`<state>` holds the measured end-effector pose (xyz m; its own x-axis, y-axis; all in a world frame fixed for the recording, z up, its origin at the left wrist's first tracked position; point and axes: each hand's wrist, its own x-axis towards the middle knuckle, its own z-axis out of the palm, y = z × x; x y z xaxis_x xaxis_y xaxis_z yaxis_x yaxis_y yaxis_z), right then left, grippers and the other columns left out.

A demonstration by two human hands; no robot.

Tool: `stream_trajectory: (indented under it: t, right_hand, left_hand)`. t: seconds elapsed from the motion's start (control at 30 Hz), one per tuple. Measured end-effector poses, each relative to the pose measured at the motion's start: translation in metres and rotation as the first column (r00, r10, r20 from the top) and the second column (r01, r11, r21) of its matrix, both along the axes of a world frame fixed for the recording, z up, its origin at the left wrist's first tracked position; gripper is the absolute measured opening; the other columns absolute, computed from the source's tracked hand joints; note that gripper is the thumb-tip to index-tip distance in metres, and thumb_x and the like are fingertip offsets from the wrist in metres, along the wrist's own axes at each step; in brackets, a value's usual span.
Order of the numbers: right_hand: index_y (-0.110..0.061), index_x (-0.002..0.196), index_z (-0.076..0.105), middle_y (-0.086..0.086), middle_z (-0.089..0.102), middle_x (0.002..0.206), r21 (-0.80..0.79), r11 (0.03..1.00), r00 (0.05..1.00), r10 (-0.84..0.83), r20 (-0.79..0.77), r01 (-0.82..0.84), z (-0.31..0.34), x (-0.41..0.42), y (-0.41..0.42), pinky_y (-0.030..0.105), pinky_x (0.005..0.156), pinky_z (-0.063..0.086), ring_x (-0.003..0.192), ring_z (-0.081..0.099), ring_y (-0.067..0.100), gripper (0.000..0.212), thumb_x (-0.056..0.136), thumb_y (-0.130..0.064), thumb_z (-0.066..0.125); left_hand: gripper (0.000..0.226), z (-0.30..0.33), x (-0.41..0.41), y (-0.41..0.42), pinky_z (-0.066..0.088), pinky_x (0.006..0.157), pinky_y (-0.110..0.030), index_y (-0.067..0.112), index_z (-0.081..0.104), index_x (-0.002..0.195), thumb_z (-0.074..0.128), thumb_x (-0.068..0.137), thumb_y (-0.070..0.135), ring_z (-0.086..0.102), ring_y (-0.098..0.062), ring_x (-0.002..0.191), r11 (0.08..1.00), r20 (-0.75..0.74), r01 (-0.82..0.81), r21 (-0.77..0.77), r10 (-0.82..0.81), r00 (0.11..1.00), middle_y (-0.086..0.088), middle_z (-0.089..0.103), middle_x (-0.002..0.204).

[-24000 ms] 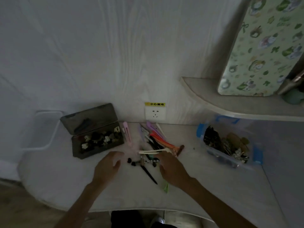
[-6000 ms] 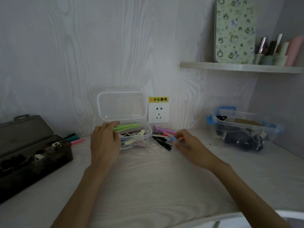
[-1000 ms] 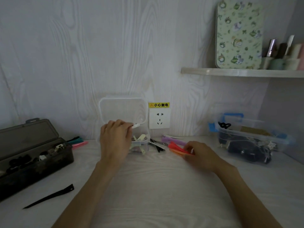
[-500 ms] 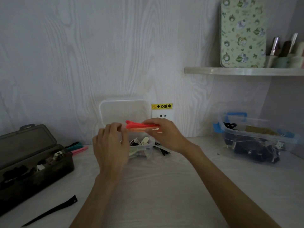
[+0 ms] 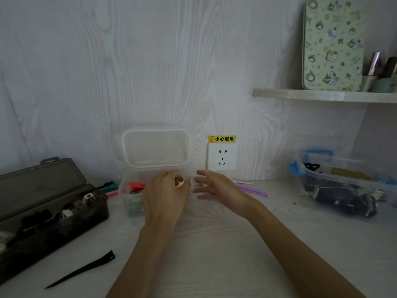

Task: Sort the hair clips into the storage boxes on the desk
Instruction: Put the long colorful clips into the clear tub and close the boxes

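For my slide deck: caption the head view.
Both hands hover by the clear lidded plastic box holding a red clip.

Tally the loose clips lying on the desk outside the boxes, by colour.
Black clip: 1
Purple clips: 1 bundle, count unclear
Pink clip: 1
Teal clip: 1
Total: at least 4 visible. Clips behind the hands can't be counted.

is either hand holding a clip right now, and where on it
The right hand is open and holds nothing. The left hand pinches a small white clip at its fingers; which part of the clip cannot be told.
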<state>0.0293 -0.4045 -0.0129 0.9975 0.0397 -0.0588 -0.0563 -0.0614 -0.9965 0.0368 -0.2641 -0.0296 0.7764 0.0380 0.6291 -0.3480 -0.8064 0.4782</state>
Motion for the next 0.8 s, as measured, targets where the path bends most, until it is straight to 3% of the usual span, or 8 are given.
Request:
stream_trajectory:
  t: [0.13,0.23,0.3,0.37,0.43,0.53,0.63,0.8]
  right_hand:
    - [-0.011,0.124,0.055,0.007,0.060,0.125,-0.379,0.918,0.981,-0.044,0.189,0.114,-0.003,0.005,-0.023,0.032,0.101,0.042,0.116,0.055,0.021,0.032,0.099,-0.020,0.036]
    - [-0.020,0.124,0.055,0.002,0.058,0.128,-0.731,0.567,0.914,-0.109,0.390,0.379,-0.021,0.005,-0.071,0.032,0.098,0.041,0.120,0.052,0.020,0.032,0.094,-0.028,0.047]
    - [-0.032,0.135,0.041,-0.008,0.047,0.139,-0.883,0.368,0.952,-0.027,0.304,0.292,-0.038,-0.005,-0.097,0.039,0.106,0.035,0.129,0.042,0.017,0.046,0.091,-0.044,0.046]
    - [-0.044,0.136,0.035,-0.020,0.042,0.142,-0.887,0.421,0.964,0.094,0.249,0.188,-0.049,-0.012,-0.111,0.041,0.109,0.034,0.131,0.040,0.008,0.045,0.091,-0.043,0.040]
    - [-0.043,0.132,0.043,-0.023,0.047,0.136,-0.815,0.562,0.954,0.142,0.263,0.141,-0.048,-0.015,-0.124,0.035,0.109,0.036,0.127,0.044,0.005,0.049,0.091,-0.016,0.044]
    - [-0.028,0.120,0.061,-0.008,0.060,0.126,-0.763,0.626,0.947,0.120,0.297,0.160,-0.042,-0.013,-0.139,0.029,0.105,0.041,0.119,0.054,0.011,0.059,0.079,0.010,0.042]
    - [-0.025,0.108,0.069,-0.010,0.067,0.106,-0.717,0.671,0.948,0.065,0.311,0.189,-0.039,-0.011,-0.144,0.021,0.086,0.046,0.100,0.061,0.010,0.044,0.079,0.004,0.054]
    - [-0.024,0.111,0.067,-0.006,0.062,0.095,-0.796,0.547,0.950,0.003,0.312,0.259,-0.039,-0.009,-0.145,0.024,0.075,0.043,0.085,0.055,0.009,0.027,0.084,-0.025,0.065]
  left_hand:
    - [0.012,0.004,-0.005,0.000,0.044,0.064,-0.031,0.016,0.067,0.090,0.066,0.082,0.025,0.060,-0.023,0.080,0.999,0.232,0.028,0.038,-0.036,0.972,-0.002,0.066,0.087]
    - [0.008,0.005,-0.022,-0.018,0.047,0.063,-0.032,0.021,0.063,0.094,0.057,0.088,0.021,0.058,-0.019,0.080,0.971,0.239,0.224,0.085,-0.238,0.942,0.003,0.063,0.087]
    - [0.022,-0.003,-0.025,-0.039,0.047,0.075,-0.032,0.024,0.059,0.110,0.045,0.094,0.018,0.059,-0.018,0.095,0.933,0.036,0.334,0.136,-0.342,0.939,0.003,0.063,0.104]
    - [0.038,-0.014,-0.013,-0.058,0.042,0.092,-0.034,0.018,0.043,0.132,0.038,0.095,0.012,0.049,-0.021,0.121,0.892,-0.201,0.381,0.244,-0.338,0.920,-0.004,0.051,0.132]
    - [0.050,-0.023,0.003,-0.073,0.030,0.110,-0.036,0.004,0.021,0.144,0.034,0.097,0.015,0.026,-0.027,0.140,0.878,-0.400,0.387,0.282,-0.259,0.879,-0.016,0.026,0.151]
    - [0.059,-0.036,0.020,-0.086,0.014,0.118,-0.035,-0.002,0.008,0.147,0.030,0.099,0.026,0.010,-0.029,0.145,0.906,-0.472,0.318,0.280,-0.159,0.867,-0.018,0.010,0.157]
    - [0.053,-0.040,0.025,-0.087,0.027,0.110,-0.036,0.009,0.021,0.146,0.032,0.097,0.027,0.027,-0.027,0.138,0.915,-0.382,0.264,0.307,-0.136,0.914,-0.011,0.026,0.153]
    - [0.032,-0.029,0.017,-0.085,0.041,0.089,-0.033,0.021,0.051,0.125,0.044,0.094,0.025,0.052,-0.026,0.112,0.927,-0.275,0.257,0.274,-0.180,0.944,-0.006,0.056,0.122]
